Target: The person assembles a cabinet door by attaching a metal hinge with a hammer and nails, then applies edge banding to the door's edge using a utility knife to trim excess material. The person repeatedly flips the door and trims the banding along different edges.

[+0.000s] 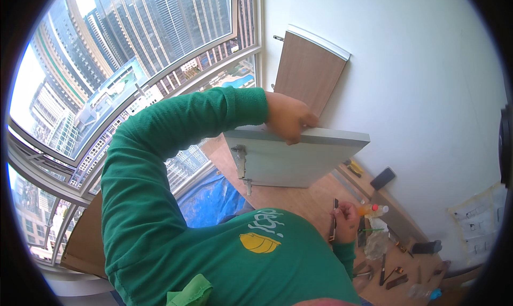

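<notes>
My left hand (289, 116) is closed over the top edge of a pale cabinet door (288, 159), which stands upright on a wooden surface. Metal hinges (240, 161) are fitted near the door's left edge. Lower right, my right hand (348, 220) is closed around a thin, dark, stick-like tool (335, 220); its exact kind is too small to make out. Next to that hand stand small bottles (374, 210), one with an orange body and a red cap.
A wood-faced panel (310, 71) leans against the white wall behind the door. A black phone (382, 179) lies on a ledge by the wall. Hand tools and a crumpled plastic bag (376, 245) litter the lower right. Blue sheeting (211, 199) lies beneath the large window at left.
</notes>
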Demonstrator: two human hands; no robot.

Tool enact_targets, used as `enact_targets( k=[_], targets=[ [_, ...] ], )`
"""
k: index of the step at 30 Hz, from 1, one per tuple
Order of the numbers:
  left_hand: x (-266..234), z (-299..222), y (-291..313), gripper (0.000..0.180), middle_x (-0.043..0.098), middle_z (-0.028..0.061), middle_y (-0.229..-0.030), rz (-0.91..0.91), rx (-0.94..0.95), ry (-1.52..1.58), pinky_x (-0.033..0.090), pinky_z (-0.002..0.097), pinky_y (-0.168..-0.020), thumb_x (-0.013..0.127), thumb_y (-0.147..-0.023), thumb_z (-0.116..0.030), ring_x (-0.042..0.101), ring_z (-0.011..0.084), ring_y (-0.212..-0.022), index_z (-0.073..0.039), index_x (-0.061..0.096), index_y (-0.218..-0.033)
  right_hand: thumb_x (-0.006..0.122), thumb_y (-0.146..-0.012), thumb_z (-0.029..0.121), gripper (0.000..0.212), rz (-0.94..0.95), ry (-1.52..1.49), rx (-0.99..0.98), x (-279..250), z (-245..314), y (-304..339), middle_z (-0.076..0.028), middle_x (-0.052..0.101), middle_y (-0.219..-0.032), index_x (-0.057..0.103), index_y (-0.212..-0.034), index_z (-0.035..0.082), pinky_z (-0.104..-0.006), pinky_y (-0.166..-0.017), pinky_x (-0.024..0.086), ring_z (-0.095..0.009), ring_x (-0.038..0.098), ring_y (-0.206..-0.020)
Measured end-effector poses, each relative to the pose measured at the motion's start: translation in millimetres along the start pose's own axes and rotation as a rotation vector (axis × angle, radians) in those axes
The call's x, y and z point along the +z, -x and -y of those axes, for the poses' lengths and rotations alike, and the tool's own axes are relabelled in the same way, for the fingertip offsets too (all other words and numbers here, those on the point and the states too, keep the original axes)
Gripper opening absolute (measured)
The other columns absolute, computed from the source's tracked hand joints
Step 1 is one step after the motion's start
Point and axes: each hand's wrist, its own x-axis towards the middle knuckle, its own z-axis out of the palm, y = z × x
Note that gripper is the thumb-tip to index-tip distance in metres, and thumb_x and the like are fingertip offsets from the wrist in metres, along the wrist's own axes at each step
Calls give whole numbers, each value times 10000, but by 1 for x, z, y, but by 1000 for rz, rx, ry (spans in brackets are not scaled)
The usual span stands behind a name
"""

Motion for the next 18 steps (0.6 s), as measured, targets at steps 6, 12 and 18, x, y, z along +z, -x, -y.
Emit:
enact_targets(
  k=[6,12,18],
  targets=[
    [-12,1,-10,475,722,222,-1014,2,83,74,539,468,-853,714,-738,-114,698,384,-951,-18,661,-1200,631,-984,59,103,-47,130,0,-15,2,-8,-39,638,-862,625,-1062,-8,-270,-741,534,-117,629,-782],
    [1,4,-8,403,691,227,-895,13,-25,-30,550,450,-786,720,-747,-94,703,346,-822,-20,634,-1133,612,-1041,135,131,-66,39,-19,-24,-22,-16,3,605,-813,623,-1019,6,-236,-687,484,-68,590,-756],
    [-3,1,-24,353,624,201,-821,44,-89,27,563,391,-826,697,-736,-43,664,274,-776,19,579,-1063,680,-990,239,211,-323,368,181,-74,-167,3,-106,640,-799,660,-1003,30,-343,-691,506,-210,605,-700]
  ],
)
